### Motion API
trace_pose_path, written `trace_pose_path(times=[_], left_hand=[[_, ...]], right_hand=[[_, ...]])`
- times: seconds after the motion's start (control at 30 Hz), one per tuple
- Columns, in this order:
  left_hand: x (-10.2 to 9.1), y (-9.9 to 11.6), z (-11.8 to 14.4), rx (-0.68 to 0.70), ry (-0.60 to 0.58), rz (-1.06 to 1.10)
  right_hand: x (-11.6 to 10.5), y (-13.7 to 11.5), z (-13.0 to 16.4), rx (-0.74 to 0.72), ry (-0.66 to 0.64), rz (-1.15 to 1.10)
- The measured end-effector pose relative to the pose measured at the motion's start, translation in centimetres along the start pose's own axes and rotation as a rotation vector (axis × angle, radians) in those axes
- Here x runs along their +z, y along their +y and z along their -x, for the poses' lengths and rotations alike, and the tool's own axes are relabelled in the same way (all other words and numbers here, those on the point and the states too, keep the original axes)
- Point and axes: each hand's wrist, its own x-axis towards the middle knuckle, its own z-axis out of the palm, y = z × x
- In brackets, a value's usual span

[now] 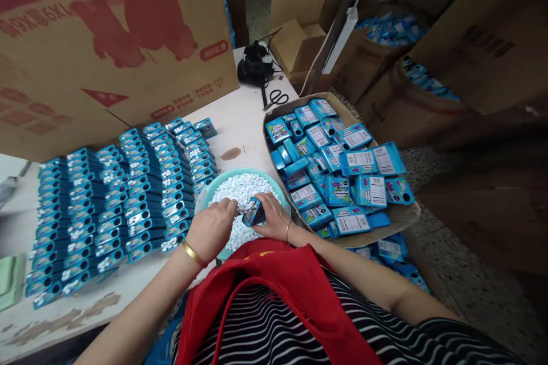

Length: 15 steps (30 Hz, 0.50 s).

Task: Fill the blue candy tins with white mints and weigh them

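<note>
Over a light green basin [200, 201] full of small white candies [246, 183], both hands work close together. My right hand [273, 215] is closed around a small blue candy box [254, 212], tilted with its dark opening towards my left hand. My left hand [214, 227] is closed, its fingers pinched on a small whitish scoop-like thing [245, 207] at the box's mouth. What exactly that thing is stays mostly hidden by the fingers and white candies. To the left stand several rows of blue boxes [141, 182], many with white candies showing at their openings.
On the right, an open carton [377, 235] holds a heap of blue boxes [338, 189]. Black scissors [278, 98] and a black strapped device [256, 63] lie at the table's back. A large cardboard box [115, 40] stands behind the rows. A green object [12, 280] sits far left.
</note>
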Motion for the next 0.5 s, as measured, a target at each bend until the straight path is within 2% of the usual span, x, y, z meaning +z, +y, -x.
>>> trace_pose_path(times=[0.07, 0.13, 0.23, 0.3, 0.4, 0.5], left_hand=[[-1.1, 1.0, 0.2, 0.021, -0.019, -0.072], [-1.3, 1.0, 0.4, 0.038, -0.009, -0.088], [0.4, -1.1, 0.9, -0.024, 0.05, -0.028], [3.1, -3.2, 1.1, -0.102, 0.06, 0.035], [8.5, -5.7, 0.7, -0.21, -0.02, 0.105], [13.7, -5.6, -1.2, -0.269, -0.005, 0.272]], right_hand=[[0.2, 0.2, 0.1, 0.003, 0.012, -0.019], [0.2, 0.3, 0.1, 0.02, 0.026, -0.04], [-0.1, 0.5, 0.2, 0.059, 0.047, -0.062], [-0.5, 0.7, 0.4, 0.077, 0.052, -0.065], [-0.9, 1.0, 0.7, 0.097, 0.043, -0.079], [-1.1, 1.2, 1.0, 0.112, 0.032, -0.097]])
